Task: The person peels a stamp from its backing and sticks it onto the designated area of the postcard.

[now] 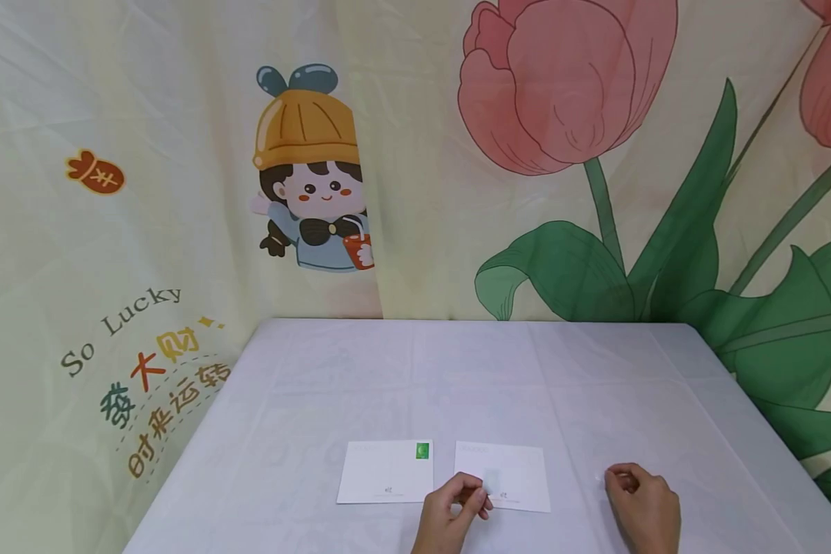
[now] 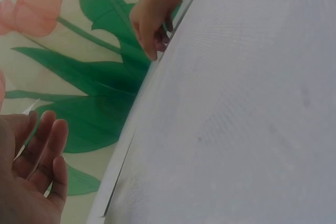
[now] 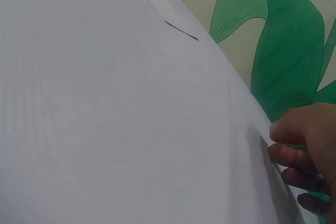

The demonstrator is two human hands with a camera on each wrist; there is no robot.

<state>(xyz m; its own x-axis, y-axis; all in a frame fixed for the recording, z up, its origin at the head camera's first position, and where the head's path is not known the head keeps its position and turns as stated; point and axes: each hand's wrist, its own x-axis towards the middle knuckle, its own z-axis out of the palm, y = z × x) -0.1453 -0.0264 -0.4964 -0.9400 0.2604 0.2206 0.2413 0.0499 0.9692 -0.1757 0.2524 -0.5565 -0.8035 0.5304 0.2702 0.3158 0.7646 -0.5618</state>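
Note:
Two white postcards lie side by side on the table. The left postcard (image 1: 381, 477) bears a green stamp (image 1: 422, 451) in its upper right corner. Over the lower left of the right postcard (image 1: 522, 469), my left hand (image 1: 452, 512) pinches a small pale-green, stamp-sized piece (image 1: 492, 480) between thumb and forefinger. The left wrist view shows only a thin white edge of it beyond the fingertips. Farther right, my right hand (image 1: 644, 504) is low over the table, fingers curled, thumb and forefinger close together. A faint pale speck shows by its fingertips; whether it is held I cannot tell.
A white cloth covers the table (image 1: 415, 369). Behind it hangs a curtain (image 1: 415, 154) printed with tulips and a cartoon figure, close to the table's back edge.

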